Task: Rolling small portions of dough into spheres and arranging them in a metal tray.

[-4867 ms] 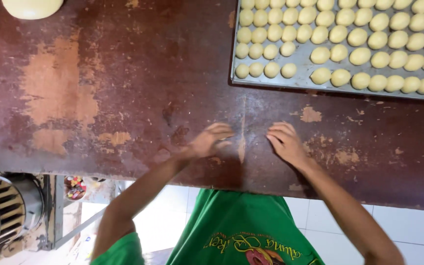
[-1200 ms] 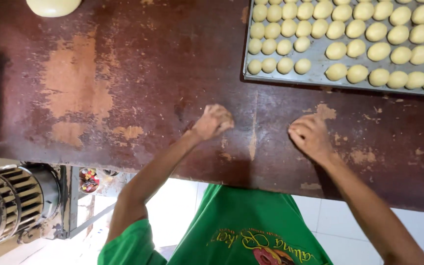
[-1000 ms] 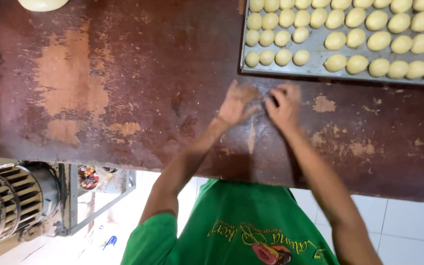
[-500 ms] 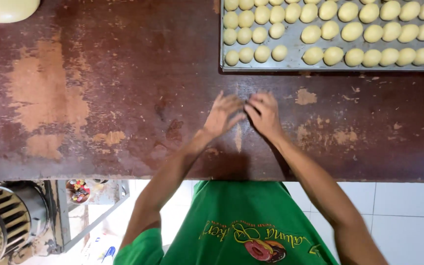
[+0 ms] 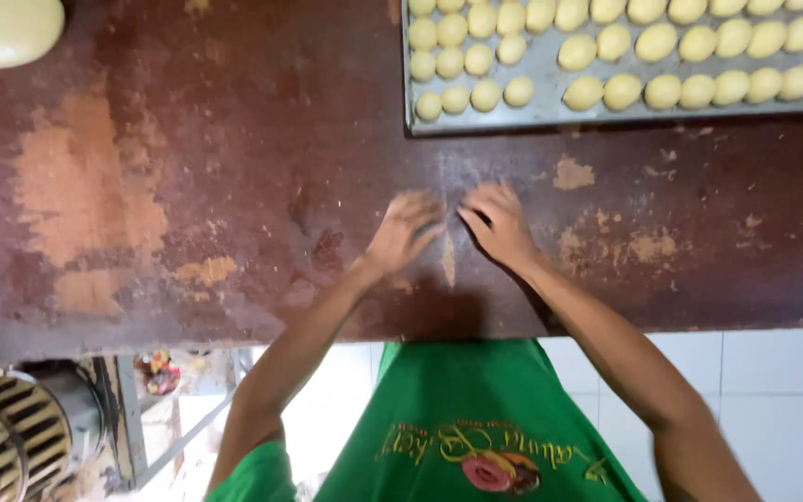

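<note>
Fingers are pressing flat and close together, palms down, so I can't tell if any dough is sitting under the left hand (image 5: 403,232) or right hand (image 5: 499,223) at mid-frame on the worn brown table (image 5: 188,186). The tray (image 5: 550,107) of dough balls (image 5: 625,91) is sitting upper right, a big dough lump (image 5: 6,28) upper left. Honestly, dough could be sticking to that rough, flaking surface.

left hand (image 5: 403,232) and right hand (image 5: 499,226) now close together on the desk (image 5: 188,186), no longer apart, fingertips nearly meeting
</note>
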